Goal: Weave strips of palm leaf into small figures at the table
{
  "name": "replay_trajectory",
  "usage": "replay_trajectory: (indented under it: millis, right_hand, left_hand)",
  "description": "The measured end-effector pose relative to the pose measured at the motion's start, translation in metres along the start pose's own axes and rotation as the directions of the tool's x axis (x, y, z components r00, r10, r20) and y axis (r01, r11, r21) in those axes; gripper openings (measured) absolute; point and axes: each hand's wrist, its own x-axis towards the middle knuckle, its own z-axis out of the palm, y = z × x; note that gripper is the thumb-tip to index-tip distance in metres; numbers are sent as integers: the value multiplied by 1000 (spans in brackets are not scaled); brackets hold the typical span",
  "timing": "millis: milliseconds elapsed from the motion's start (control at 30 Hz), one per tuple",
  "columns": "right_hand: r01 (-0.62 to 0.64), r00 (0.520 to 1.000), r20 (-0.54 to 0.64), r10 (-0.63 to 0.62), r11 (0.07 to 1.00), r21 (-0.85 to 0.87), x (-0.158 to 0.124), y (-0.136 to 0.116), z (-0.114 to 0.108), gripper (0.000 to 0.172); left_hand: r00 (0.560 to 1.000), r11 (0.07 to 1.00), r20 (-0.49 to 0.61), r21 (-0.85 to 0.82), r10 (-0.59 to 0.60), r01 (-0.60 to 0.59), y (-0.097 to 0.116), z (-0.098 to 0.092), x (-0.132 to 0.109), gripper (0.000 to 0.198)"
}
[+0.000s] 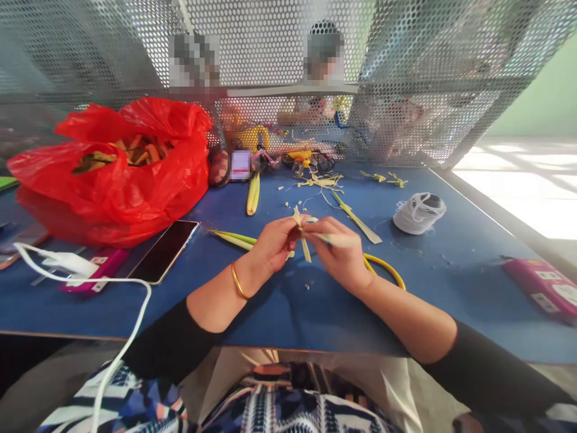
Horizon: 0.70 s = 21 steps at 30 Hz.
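My left hand [277, 243], with a gold bangle on its wrist, pinches a pale leaf strip [306, 249] above the middle of the blue table. My right hand [340, 258] is closed on the same folded or knotted strip from the other side. A blurred pale end crosses its fingers. Fingertips partly hide the crossing. Beside my left hand lies a green-yellow leaf piece [234, 239]. Beyond my right hand is a longer split leaf [358, 218]. Partly behind my right wrist, a yellow curved band [387, 266] rests on the table.
A red plastic bag [175, 180] stands left, near a phone [164, 252] and a white cable [146, 300]. A white thread spool [417, 215] and a magenta box [543, 288] sit right. Leaf scraps [320, 180] lie before a perforated metal screen [270, 48], with people beyond.
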Motion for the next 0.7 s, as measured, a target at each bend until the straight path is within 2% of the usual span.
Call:
replay_trajectory:
  millis: [67, 133, 267, 433, 567, 633, 700]
  right_hand:
    - [-200, 976, -60, 211, 969, 145, 2, 0, 0, 15]
    - [-339, 929, -71, 362, 915, 220, 4, 0, 0, 16]
    - [-538, 818, 13, 575, 757, 372, 5, 0, 2, 17]
    - [-651, 676, 127, 726, 508, 563, 6, 1, 9, 21]
    - [-675, 569, 197, 798, 317, 666, 9, 0, 11, 22]
    - [-676, 530, 235, 815, 238, 697, 11, -1, 10, 22]
    - [-674, 516, 271, 813, 190, 714, 12, -2, 8, 22]
  left_hand:
    - [999, 999, -42, 33, 10, -9, -1, 1, -2, 6]
    - [998, 998, -47, 62, 30, -28, -3, 1, -3, 8]
    - [997, 991, 1, 106, 82, -82, -6, 1, -4, 10]
    - [988, 985, 9, 81, 151, -151, -6, 2, -4, 12]
    - [989, 989, 45, 53, 139, -141, -4, 2, -5, 15]
    - [990, 991, 57, 39, 129, -132, -3, 2, -6, 17]
    - [990, 991, 63, 36, 123, -125, -3, 2, -6, 18]
